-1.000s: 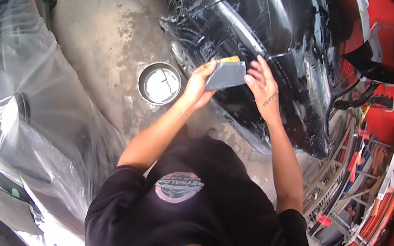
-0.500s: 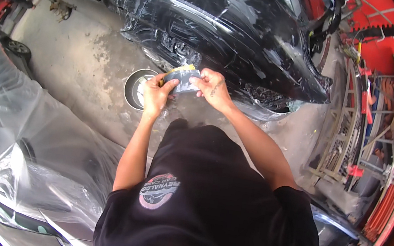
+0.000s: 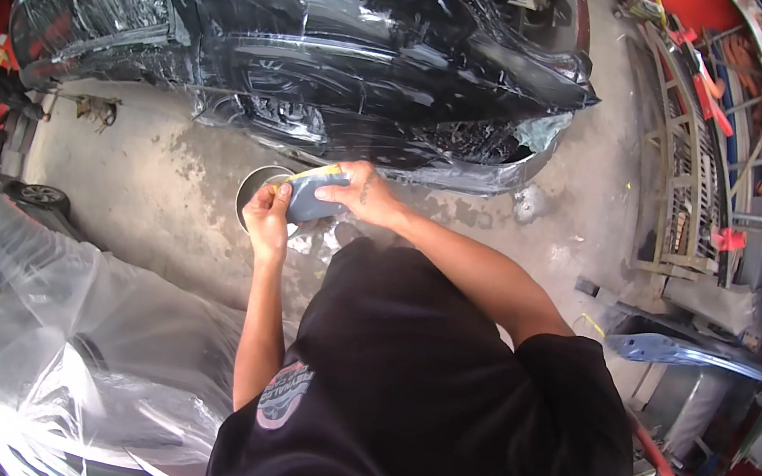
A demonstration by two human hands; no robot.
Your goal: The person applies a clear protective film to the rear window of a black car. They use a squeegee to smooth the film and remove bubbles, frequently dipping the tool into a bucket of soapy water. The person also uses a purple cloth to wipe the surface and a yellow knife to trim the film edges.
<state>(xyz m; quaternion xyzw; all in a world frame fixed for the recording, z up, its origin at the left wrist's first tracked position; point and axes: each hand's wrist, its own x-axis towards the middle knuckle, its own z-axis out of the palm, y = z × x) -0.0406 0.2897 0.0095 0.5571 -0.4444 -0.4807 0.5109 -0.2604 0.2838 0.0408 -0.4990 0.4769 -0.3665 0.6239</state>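
The grey sanding sheet [image 3: 311, 197] sits between my two hands, held up in front of my chest, just above the round bucket [image 3: 256, 189] on the concrete floor [image 3: 134, 194]. It looks thin and bendy, with a yellowish strip along its far edge, and I judge it light, floppy when wet and easy to crease or tear, so the edges are the place to hold it, not the middle. My left hand [image 3: 267, 219] has its fingers curled and pressed onto the left end of the sheet, thumb on the near face as best I can tell. My right hand [image 3: 359, 198] comes over from the right, fingers pinching the far right edge and the thumb tucked under, though the exact pad contact is too small to make out. If the sheet is damp it may be slick, so I would judge a firm pinch at both ends steadier than a one-handed hold. Beyond my hands, farther off, stands the dark car front [image 3: 327, 65], glossy and streaked with wet. To my near left lies a car draped in clear plastic sheeting [image 3: 66, 330]. On the far right stand metal racks [image 3: 701, 176], with a blue panel [image 3: 676, 353] nearer on the right.
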